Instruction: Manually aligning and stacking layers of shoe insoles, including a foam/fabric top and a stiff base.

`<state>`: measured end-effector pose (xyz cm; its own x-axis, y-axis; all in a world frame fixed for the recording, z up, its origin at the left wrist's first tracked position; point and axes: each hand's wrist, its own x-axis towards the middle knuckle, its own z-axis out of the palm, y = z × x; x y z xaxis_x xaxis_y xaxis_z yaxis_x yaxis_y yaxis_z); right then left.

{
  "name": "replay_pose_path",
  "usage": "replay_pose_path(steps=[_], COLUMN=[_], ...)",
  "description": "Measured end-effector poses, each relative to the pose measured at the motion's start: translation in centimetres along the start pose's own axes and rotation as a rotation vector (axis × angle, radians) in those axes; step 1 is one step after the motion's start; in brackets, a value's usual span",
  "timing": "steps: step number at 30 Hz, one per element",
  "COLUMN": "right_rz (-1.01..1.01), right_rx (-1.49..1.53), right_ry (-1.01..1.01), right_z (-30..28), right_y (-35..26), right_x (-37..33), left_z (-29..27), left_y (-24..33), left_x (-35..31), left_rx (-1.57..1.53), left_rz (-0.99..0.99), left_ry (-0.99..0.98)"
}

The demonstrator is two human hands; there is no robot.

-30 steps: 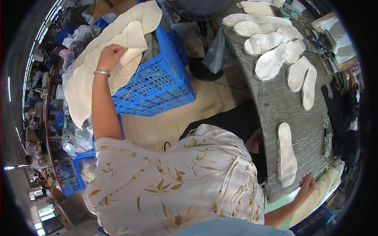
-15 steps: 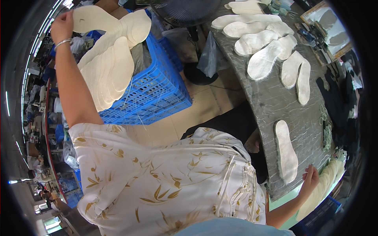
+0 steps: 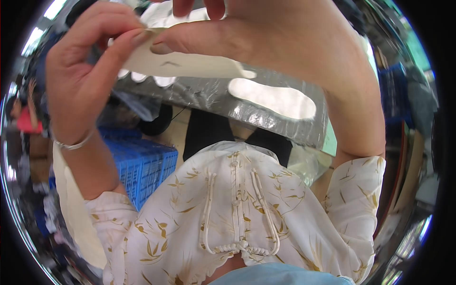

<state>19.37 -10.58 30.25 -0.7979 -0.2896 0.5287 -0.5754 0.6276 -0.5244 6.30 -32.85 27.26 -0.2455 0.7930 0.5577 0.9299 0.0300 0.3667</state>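
Note:
High in front of me, my left hand (image 3: 92, 66) pinches one end of a cream insole piece (image 3: 190, 65) between thumb and fingers. The piece stretches rightward, seen at a slant, with a small dark mark on it. My right hand (image 3: 266, 35) is above it, its thumb stretched along the insole's upper edge near the pinch. The other right fingers hang apart from the thumb and are partly cut off by the top edge. Beyond and below, a white fuzzy insole (image 3: 273, 98) lies flat on the dark table.
The grey table (image 3: 190, 92) has a shiny, wrinkled covering. More white pieces (image 3: 164, 81) lie at its left, partly hidden by my left hand and the held insole. A blue plastic crate (image 3: 147, 166) stands at my left, with cream sheets (image 3: 76, 209) beside my left sleeve.
I have turned from the crate to face the table. My left hand has brought the cream insole over in front of me, and my right hand has risen from the table to meet it.

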Motion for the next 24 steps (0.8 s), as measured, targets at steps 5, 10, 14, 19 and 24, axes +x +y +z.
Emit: replay_pose_path(steps=[5, 10, 14, 19, 24], right_rz=[0.277, 0.416, 0.479, 0.419, 0.614], right_rx=[-0.376, -0.422, 0.26, 0.183, 0.103], right_ry=[0.024, 0.109, 0.494, 0.658, 0.768], right_z=[-0.9, -3.4, -4.5, -6.4, -5.0], right_y=[0.9, -0.3, 3.4, 5.2, 6.4], right_x=[-4.8, -8.2, -9.4, -14.5, -20.2], left_z=[12.2, 21.1, 28.0, 28.5, 27.4], left_y=[-2.2, -5.3, -9.2, -6.9, -8.0], left_x=[3.9, 4.9, -2.5, -4.1, -4.9], left_rx=[-0.577, -1.156, -1.595, -1.923, -1.812], left_rz=[0.038, -0.038, -0.521, -0.765, -0.929], left_ry=[0.174, 0.132, -0.233, -0.151, 0.119])
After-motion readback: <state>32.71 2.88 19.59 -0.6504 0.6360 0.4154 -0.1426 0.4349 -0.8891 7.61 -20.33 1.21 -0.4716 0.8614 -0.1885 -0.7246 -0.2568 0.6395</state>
